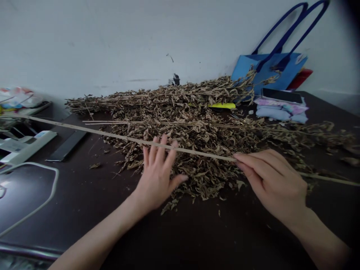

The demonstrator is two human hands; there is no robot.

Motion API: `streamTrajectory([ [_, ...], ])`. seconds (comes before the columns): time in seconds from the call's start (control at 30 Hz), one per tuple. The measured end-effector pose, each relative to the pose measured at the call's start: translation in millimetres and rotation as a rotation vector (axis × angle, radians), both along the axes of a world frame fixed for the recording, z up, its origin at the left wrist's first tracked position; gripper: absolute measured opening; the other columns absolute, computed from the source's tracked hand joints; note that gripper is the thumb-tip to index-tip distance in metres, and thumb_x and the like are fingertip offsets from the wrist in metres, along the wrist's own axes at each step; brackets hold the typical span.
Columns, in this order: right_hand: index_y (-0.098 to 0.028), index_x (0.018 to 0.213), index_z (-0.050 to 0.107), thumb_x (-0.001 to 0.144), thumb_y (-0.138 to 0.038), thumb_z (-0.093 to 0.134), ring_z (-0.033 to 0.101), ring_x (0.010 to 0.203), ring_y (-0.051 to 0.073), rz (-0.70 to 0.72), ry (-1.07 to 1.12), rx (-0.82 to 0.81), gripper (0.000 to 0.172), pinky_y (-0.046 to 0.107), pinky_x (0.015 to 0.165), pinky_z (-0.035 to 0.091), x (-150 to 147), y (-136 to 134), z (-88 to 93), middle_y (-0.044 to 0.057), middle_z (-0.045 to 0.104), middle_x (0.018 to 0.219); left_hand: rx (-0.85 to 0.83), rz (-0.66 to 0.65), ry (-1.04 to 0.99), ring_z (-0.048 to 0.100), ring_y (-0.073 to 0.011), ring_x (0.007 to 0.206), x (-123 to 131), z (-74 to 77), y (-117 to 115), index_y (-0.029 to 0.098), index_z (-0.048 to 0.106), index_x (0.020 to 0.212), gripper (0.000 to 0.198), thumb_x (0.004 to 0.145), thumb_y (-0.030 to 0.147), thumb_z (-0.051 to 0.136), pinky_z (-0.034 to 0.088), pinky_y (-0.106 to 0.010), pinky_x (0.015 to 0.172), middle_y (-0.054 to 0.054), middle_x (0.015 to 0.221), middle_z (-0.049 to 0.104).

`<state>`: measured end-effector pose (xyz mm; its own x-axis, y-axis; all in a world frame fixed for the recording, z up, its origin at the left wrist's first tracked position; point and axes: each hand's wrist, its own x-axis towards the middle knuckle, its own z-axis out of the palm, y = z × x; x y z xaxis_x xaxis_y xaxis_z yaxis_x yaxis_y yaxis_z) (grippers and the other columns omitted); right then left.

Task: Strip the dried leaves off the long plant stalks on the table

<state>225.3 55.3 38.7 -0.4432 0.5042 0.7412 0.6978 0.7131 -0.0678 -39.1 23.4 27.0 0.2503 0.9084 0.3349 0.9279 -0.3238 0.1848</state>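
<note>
A long, pale, bare dried stem (112, 134) runs across the view from the far left to my right hand (277, 183). The thumb and fingertips of that hand pinch it, and a stretch of stem shows again on the hand's other side. My left hand (157, 174) is open, fingers spread, over the front of a heap of dried leaves (208, 180). The stem crosses at its fingertips; whether they touch it I cannot tell. Behind lies a bundle of dried leafy stalks (168, 93). Two thin bare stalks (104, 122) stick out leftward from the heap.
At the back right stand a blue tote bag (270, 62) and folded cloth (281, 110) with a dark phone (281, 95) on top. A yellow object (223, 106) pokes from the leaves. Left are a dark flat bar (67, 145), white power strip (30, 148) and pale cable (54, 180).
</note>
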Motion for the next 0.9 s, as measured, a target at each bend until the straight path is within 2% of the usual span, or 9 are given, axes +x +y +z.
streamTrajectory([
  [0.1, -0.019, 0.107, 0.06, 0.075, -0.004, 0.062, 0.056, 0.079, 0.019, 0.007, -0.017, -0.002, 0.035, 0.035, 0.076, 0.048, 0.2, -0.1, -0.7, 0.005, 0.063, 0.087, -0.131, -0.137, 0.135, -0.001, -0.0463, 0.135, 18.0, -10.7, -14.5, 0.025, 0.016, 0.145, 0.089, 0.074, 0.062, 0.054, 0.008, -0.072, 0.098, -0.018, 0.153, 0.005],
  [0.17, -0.019, 0.108, 0.059, 0.075, -0.004, 0.063, 0.056, 0.08, 0.019, 0.014, -0.033, -0.006, 0.036, 0.035, 0.077, 0.048, -0.1, -0.1, -2.0, 0.006, 0.063, 0.089, -0.169, -0.131, 0.185, 0.002, -0.0461, 0.135, 21.3, -21.9, -14.3, 0.028, 0.016, 0.145, 0.083, 0.077, 0.056, 0.055, 0.009, -0.074, 0.096, -0.016, 0.153, 0.008],
  [0.27, -0.018, 0.108, 0.059, 0.075, -0.004, 0.063, 0.056, 0.08, 0.018, 0.023, -0.041, -0.002, 0.036, 0.034, 0.076, 0.048, -1.6, 0.1, -3.5, 0.005, 0.063, 0.088, -0.17, -0.093, 0.214, 0.004, -0.0415, 0.137, 14.7, -36.2, 0.4, 0.03, 0.019, 0.144, 0.066, 0.086, 0.04, 0.05, 0.011, -0.07, 0.1, -0.013, 0.153, 0.009],
  [0.4, -0.018, 0.106, 0.059, 0.076, -0.004, 0.062, 0.056, 0.078, 0.017, 0.036, -0.042, -0.009, 0.033, 0.034, 0.075, 0.048, -3.6, 1.0, -5.6, 0.005, 0.064, 0.087, -0.131, -0.107, 0.178, -0.001, -0.0361, 0.139, -0.2, -43.9, 31.0, 0.028, 0.019, 0.144, 0.058, 0.091, 0.033, 0.042, 0.011, -0.066, 0.103, -0.011, 0.154, 0.006],
  [0.5, -0.019, 0.106, 0.059, 0.078, -0.006, 0.06, 0.056, 0.08, 0.018, 0.045, -0.05, -0.035, 0.031, 0.035, 0.077, 0.048, -5.1, 2.4, -9.0, 0.005, 0.064, 0.089, -0.15, -0.125, 0.128, -0.002, -0.0343, 0.139, -7.4, -44.1, 48.8, 0.029, 0.017, 0.144, 0.058, 0.092, 0.031, 0.041, 0.01, -0.065, 0.103, -0.009, 0.154, 0.004],
  [0.6, -0.019, 0.108, 0.058, 0.079, -0.007, 0.059, 0.056, 0.081, 0.018, 0.055, -0.061, -0.07, 0.031, 0.035, 0.077, 0.049, -6.9, 3.7, -13.4, 0.006, 0.063, 0.09, -0.186, -0.152, 0.059, -0.002, -0.0346, 0.139, -12.5, -40.9, 55.9, 0.029, 0.016, 0.144, 0.057, 0.092, 0.031, 0.04, 0.012, -0.066, 0.102, -0.008, 0.154, 0.005],
  [0.77, -0.018, 0.107, 0.059, 0.082, -0.01, 0.056, 0.057, 0.082, 0.018, 0.071, -0.064, -0.081, 0.027, 0.036, 0.078, 0.05, -9.1, 4.7, -17.8, 0.006, 0.064, 0.09, -0.121, -0.226, -0.093, -0.003, -0.0325, 0.139, -17.9, -26.6, 47.9, 0.026, 0.018, 0.144, 0.055, 0.093, 0.033, 0.037, 0.011, -0.06, 0.107, -0.008, 0.153, 0.01],
  [0.9, -0.018, 0.105, 0.059, 0.081, -0.01, 0.057, 0.057, 0.082, 0.017, 0.068, -0.06, -0.087, 0.026, 0.035, 0.077, 0.05, -9.5, 4.5, -18.0, 0.006, 0.064, 0.09, -0.029, -0.269, -0.217, 0.001, -0.0271, 0.14, -17.2, -12.9, 37.1, 0.025, 0.025, 0.142, 0.054, 0.091, 0.026, 0.044, 0.013, -0.053, 0.111, -0.007, 0.152, 0.018],
])
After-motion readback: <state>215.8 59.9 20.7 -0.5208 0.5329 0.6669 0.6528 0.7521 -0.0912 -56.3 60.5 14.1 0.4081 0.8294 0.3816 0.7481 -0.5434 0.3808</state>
